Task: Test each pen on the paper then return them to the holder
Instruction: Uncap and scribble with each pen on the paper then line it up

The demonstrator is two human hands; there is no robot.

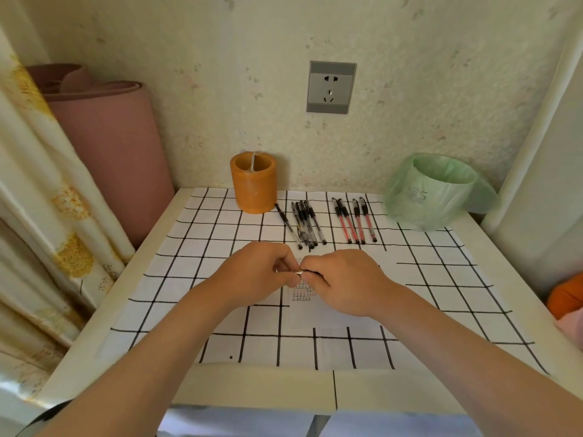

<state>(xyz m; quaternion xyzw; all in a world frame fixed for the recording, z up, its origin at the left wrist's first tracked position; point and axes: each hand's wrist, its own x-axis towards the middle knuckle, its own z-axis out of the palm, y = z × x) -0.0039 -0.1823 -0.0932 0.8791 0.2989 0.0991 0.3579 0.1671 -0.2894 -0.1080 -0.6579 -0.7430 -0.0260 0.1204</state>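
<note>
The left hand (258,274) and the right hand (345,280) meet over the middle of the white counter (252,389), which carries a white cover with a black grid (220,228). Together the hands pinch a mostly hidden pen with a silvery tip (298,272) above a small white sheet of paper (312,313) marked with rows of dark strokes. Behind lie a cluster of black-capped clear pens (304,222) and four red-barrelled pens (355,220). An orange cylindrical holder (254,187) stands to their left at the back, and a green-bagged bin (432,197) to their right.
</note>
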